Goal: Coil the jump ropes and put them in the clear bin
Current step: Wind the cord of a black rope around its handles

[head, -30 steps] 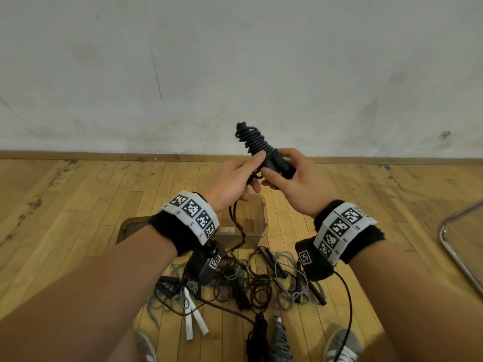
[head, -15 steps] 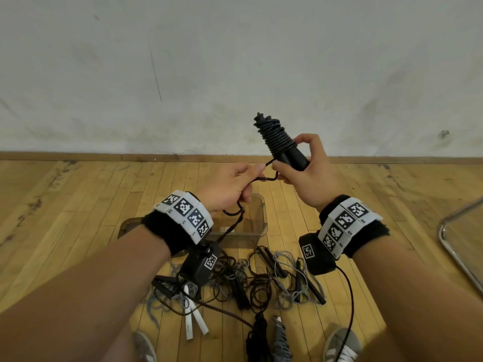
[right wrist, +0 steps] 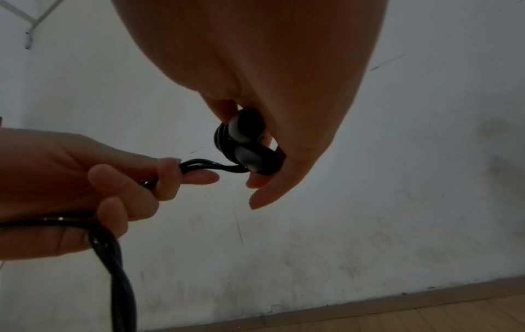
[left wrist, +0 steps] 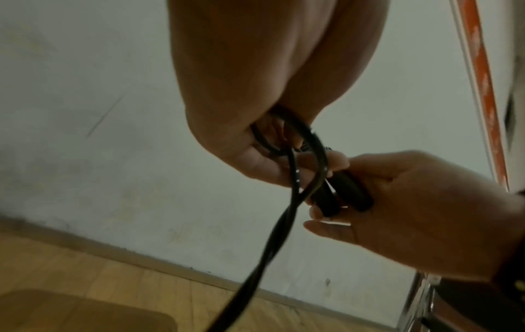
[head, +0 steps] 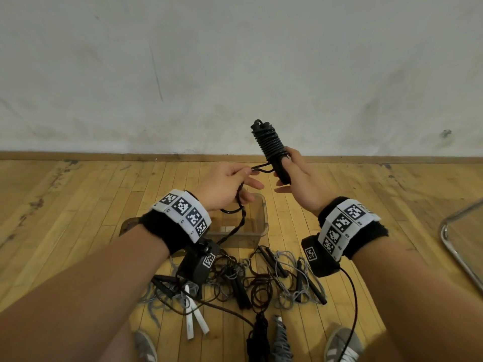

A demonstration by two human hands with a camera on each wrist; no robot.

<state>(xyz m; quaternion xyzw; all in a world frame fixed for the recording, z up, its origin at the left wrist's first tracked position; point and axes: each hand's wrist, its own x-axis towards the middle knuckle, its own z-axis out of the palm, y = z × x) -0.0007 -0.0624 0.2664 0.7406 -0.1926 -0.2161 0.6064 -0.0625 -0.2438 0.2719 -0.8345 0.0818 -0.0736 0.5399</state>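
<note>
A person standing over a wooden gym floor (head: 78, 205) holds a black jump rope (head: 271, 150) up before a scuffed white wall (head: 235, 61). The right hand (head: 298, 178) is wrapped around the rope's paired black handles (head: 281, 171), thumb and fingers curled about them, with tight turns of cord stacked on the upper part of the handles. The left hand (head: 224, 188) pinches the doubled free cord (head: 257, 169) between thumb and forefinger just beside the handles; the rest of that cord loops out under the palm and hangs, twisted, down toward the floor. In the right wrist view the two round handle ends (right wrist: 250, 143) sit side by side in the fingers, the cord running across to the left hand's curled fingers (right wrist: 167, 177).

The clear bin (head: 261, 220) stands on the floor below the hands, near the wall; the hanging cord passes in front of it. Nearer the person lies a tangle of loose jump ropes (head: 256, 280), black and grey cords with black handles and a pair of white handles (head: 194, 320). Two grey sneakers (head: 342, 343) show at the bottom edge, and a chrome tube frame (head: 454, 246) curves in at the right.
</note>
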